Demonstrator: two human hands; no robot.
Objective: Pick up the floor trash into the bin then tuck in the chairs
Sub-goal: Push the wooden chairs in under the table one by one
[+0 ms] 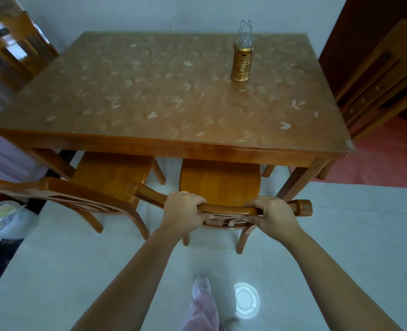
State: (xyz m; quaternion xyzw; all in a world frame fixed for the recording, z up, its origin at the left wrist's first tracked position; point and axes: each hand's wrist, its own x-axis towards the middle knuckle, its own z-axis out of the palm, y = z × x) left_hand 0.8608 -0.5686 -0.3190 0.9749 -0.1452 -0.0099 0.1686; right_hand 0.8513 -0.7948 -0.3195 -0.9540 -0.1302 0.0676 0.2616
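- Pale tiled floor [341,235], wooden table [173,149] ahead.
- Left hand [182,209] and right hand [271,215] both grasp the chair [221,182] top rail, which runs parallel to the table's near edge.
- Its seat lies partly under the table.

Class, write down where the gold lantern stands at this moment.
In the head view, the gold lantern stands upright on the far right part of the table, near the back wall.

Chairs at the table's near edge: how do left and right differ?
The right chair is gripped on its top rail by left hand and right hand; left chair is untouched. The right chair faces the table squarely; left chair sits skewed. Both are wooden, seats partly under the table.
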